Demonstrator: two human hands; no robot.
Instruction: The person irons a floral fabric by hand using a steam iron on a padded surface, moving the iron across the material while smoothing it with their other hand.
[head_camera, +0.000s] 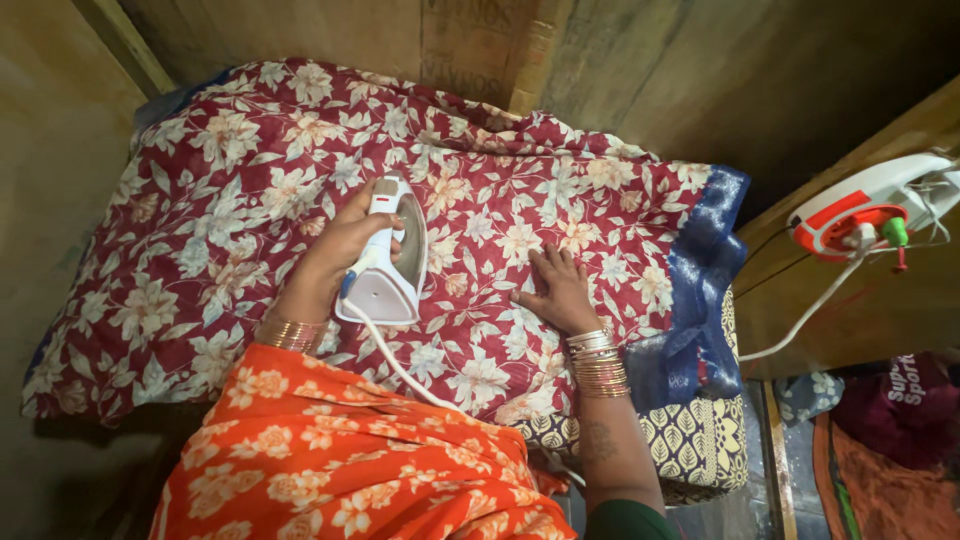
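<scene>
A dark red cloth (250, 170) with cream flowers and a blue border is spread over a padded surface. My left hand (335, 255) grips the handle of a white electric iron (385, 265), which rests flat on the cloth near its middle. The iron's white cord (400, 365) trails back toward me over my orange flowered garment. My right hand (555, 290) lies flat on the cloth just right of the iron, fingers spread, with several bangles at the wrist.
A white and red extension reel (860, 205) sits on a wooden ledge at the right, with a white cable running from it. A cream leaf-patterned cover (700, 440) shows under the cloth's blue edge. Wooden walls stand behind. Clothes lie at the lower right.
</scene>
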